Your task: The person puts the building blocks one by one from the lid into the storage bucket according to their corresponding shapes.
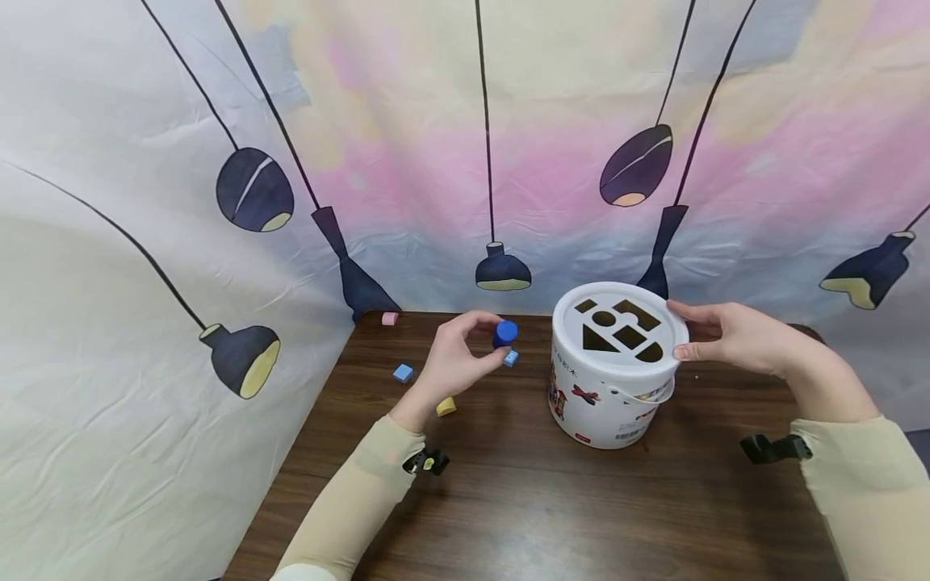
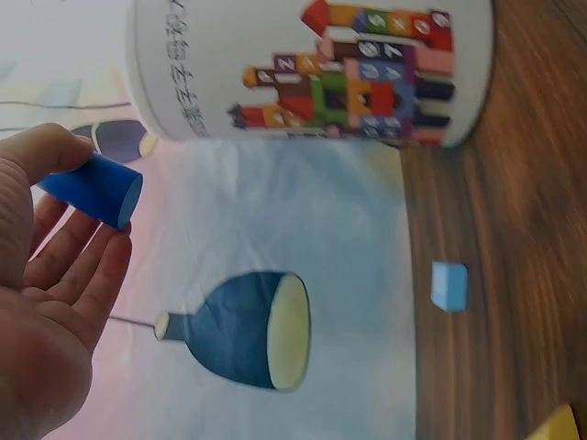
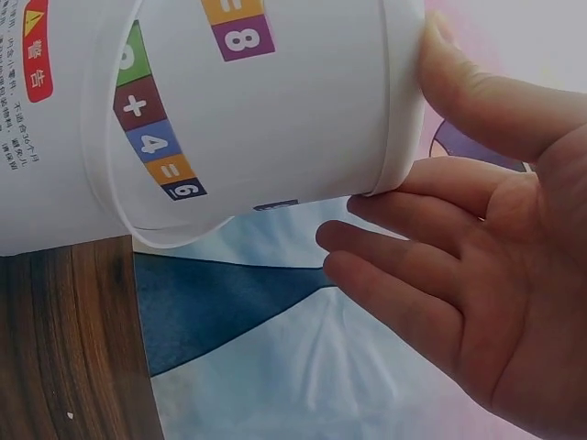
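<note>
My left hand (image 1: 459, 355) pinches a dark blue cylinder block (image 1: 504, 332) between thumb and fingers, held up above the table to the left of a white bucket (image 1: 592, 411). The left wrist view shows the blue cylinder (image 2: 103, 188) lying sideways across the fingertips. On top of the bucket is a white lid (image 1: 570, 323) with several shaped holes, among them a round one, a triangle and a half-circle. My right hand (image 1: 748, 335) touches the lid's right edge, its thumb and fingers spread along the rim and fairly straight in the right wrist view.
Small blocks lie on the brown wooden table (image 1: 508, 500): a pink one (image 1: 390, 319) at the back, a light blue one (image 1: 403, 373), another light blue block (image 1: 511, 357) behind the left hand, and a yellow one (image 1: 446, 406). A patterned curtain (image 1: 421, 161) hangs behind.
</note>
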`<state>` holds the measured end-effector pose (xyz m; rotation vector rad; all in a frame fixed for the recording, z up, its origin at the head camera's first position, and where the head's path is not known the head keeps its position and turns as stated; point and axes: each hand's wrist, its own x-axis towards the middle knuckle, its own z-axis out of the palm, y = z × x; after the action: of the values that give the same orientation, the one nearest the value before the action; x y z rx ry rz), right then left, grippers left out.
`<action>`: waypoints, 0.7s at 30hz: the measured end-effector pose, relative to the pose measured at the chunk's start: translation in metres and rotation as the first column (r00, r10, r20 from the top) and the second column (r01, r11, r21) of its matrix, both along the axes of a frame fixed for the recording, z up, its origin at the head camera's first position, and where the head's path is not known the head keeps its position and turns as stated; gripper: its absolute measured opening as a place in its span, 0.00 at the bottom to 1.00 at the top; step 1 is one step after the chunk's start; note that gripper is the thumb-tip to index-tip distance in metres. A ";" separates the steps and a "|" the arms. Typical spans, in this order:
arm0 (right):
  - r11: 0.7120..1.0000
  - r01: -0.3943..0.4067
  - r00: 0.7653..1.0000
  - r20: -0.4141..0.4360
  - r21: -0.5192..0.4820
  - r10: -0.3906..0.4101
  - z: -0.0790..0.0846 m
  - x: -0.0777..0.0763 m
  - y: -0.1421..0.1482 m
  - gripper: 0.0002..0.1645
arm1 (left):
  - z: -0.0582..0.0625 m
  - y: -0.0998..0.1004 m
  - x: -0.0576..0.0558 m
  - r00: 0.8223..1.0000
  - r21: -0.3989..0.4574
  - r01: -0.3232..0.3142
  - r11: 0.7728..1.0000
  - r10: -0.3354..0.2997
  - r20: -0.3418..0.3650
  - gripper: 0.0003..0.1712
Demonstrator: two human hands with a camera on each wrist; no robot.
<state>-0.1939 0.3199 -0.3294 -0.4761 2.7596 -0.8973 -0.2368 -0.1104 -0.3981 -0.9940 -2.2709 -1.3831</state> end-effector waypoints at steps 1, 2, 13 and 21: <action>1.000 0.001 1.000 -0.003 0.000 -0.001 0.000 0.000 0.000 0.55 | 0.002 0.003 0.001 1.000 0.011 0.009 1.000 -0.009 0.006 0.22; 1.000 0.001 1.000 -0.004 -0.002 -0.001 -0.001 0.000 0.000 0.55 | 0.004 0.006 0.001 1.000 0.024 0.019 1.000 -0.019 0.012 0.22; 1.000 -0.011 0.999 -0.034 -0.002 0.011 -0.003 0.001 0.001 0.52 | 0.020 0.035 0.003 0.995 0.081 0.098 0.992 -0.099 0.009 0.23; 1.000 -0.008 0.999 -0.038 -0.004 0.008 -0.004 0.001 0.001 0.52 | 0.034 0.054 0.002 0.993 0.086 0.119 0.989 -0.120 0.005 0.23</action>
<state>-0.1926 0.3213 -0.3330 -0.5104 2.7885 -0.9015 -0.2350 -0.0565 -0.3642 -1.1128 -2.1709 -1.5232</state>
